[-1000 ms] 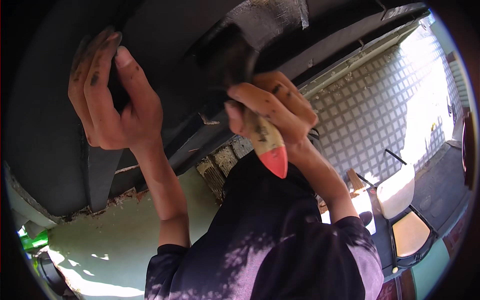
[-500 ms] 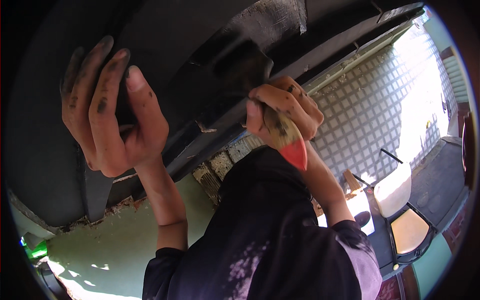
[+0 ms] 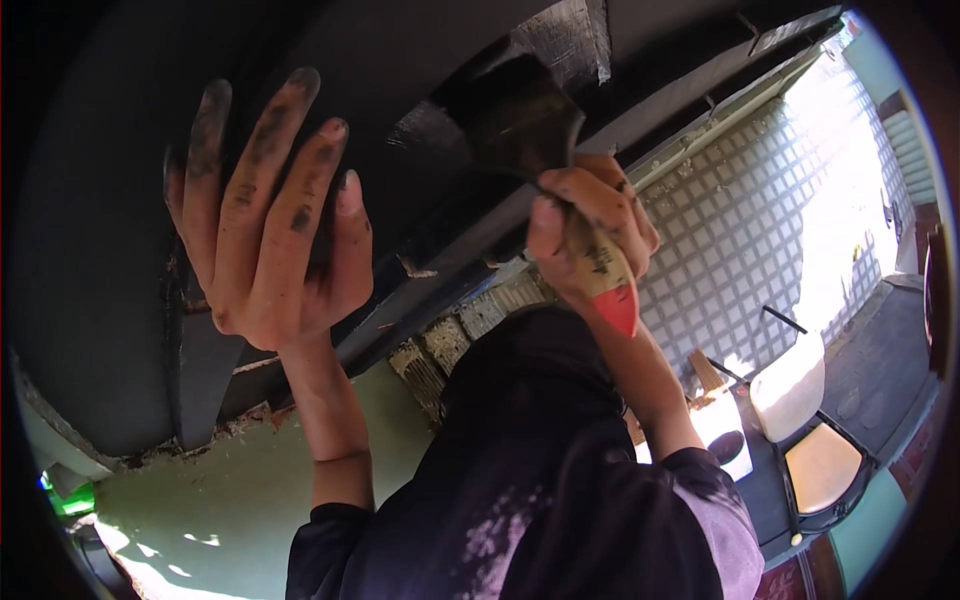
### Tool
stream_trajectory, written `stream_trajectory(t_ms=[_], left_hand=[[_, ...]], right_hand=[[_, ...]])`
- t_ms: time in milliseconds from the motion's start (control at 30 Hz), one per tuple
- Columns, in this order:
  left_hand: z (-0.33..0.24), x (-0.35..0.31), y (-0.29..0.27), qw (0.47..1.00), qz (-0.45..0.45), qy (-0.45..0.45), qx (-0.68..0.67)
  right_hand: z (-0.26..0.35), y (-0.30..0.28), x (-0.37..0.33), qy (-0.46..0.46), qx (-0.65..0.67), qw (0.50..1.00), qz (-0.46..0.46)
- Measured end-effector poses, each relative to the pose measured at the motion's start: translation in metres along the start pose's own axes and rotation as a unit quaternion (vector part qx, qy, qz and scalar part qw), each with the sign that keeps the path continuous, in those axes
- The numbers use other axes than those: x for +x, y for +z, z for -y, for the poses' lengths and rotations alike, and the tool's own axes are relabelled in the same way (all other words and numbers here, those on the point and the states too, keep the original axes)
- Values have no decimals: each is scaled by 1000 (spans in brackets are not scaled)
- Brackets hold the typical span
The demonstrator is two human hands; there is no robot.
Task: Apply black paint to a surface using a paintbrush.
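Observation:
My right hand (image 3: 605, 215) is closed around a wide paintbrush (image 3: 605, 265) with a pale wooden handle and a red tip. Its dark head lies over a black-painted panel (image 3: 400, 60), beside a shiny greyish patch (image 3: 565, 40); whether the bristles touch is hard to tell. My left hand (image 3: 275, 220) is raised in front of the same dark panel, holding nothing, its fingers apart and slightly curved. Black smudges mark the fingers of both hands.
Dark beams (image 3: 660, 110) with small projecting bits run beside the panel. Below are a pale green wall (image 3: 250, 490) and a rough, crumbly edge (image 3: 265, 415). A chair with a tan seat (image 3: 822, 468) stands on the right, near a sunlit lattice-patterned surface (image 3: 720, 220).
My left hand has shifted right and its fingers have spread wider. My right hand has moved slightly right with the paintbrush, uncovering a shiny streak left of the brush head.

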State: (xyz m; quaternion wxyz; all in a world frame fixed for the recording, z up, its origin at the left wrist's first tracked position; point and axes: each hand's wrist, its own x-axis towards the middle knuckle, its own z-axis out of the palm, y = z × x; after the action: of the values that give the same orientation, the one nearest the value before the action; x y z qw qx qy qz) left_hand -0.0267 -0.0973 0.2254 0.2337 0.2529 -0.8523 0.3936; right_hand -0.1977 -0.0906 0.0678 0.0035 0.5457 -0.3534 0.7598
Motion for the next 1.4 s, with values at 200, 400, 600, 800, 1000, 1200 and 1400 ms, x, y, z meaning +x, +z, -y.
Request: stream_trajectory(t_ms=[200, 400, 600, 800, 1000, 1200, 1400], left_hand=[[-3, -1, 0, 1000, 21, -20, 12], [-6, -2, -3, 998, 39, -43, 31], [-12, -1, 0, 996, 26, -69, 55], [-10, -1, 0, 997, 21, -61, 39], [-7, -2, 2, 998, 22, -39, 49], [-8, -3, 1, 997, 20, -49, 56], [-14, 1, 2, 996, 19, -64, 55]], right_hand=[[1, 8, 17, -19, -18, 1000, 3], [-6, 12, 25, -24, 131, 989, -72], [-24, -11, 5, 191, 243, 937, -165], [-56, -27, -40, 348, 240, 904, -56], [-54, -53, -49, 426, 205, 876, -96], [-45, -31, -7, 366, 347, 856, -112], [-57, -41, -35, 449, 334, 822, -104]])
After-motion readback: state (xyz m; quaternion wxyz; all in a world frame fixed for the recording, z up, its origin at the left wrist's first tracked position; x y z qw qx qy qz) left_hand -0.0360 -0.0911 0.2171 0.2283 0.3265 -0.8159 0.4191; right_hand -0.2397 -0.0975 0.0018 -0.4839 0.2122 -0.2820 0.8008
